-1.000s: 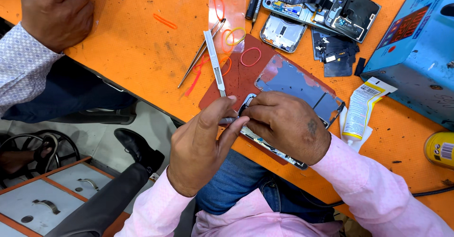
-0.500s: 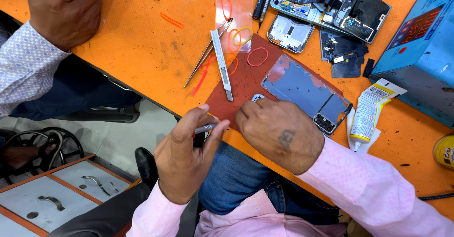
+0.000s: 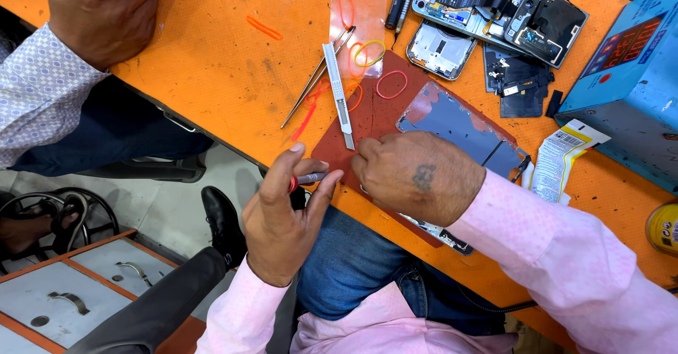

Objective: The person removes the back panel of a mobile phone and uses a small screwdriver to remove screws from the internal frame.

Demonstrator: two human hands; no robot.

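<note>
Left hand (image 3: 282,220) pinching a small red-ended tool (image 3: 305,179) between thumb and fingers, just off the edge of the orange table (image 3: 212,71), long axis roughly level, metal tip toward the right hand (image 3: 417,177). Right hand pressed knuckles-up on the phone panel (image 3: 459,124) atop the red mat (image 3: 374,114); grip beneath hidden, cannot tell. Beside the knuckles, utility knife (image 3: 339,92) lying lengthwise away, blade nearest.

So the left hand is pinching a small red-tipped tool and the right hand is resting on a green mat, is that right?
Not quite: the mat is dark red, not green, as the head view shows. The left hand does pinch a small red-tipped tool, and the right hand rests on the mat.
</note>
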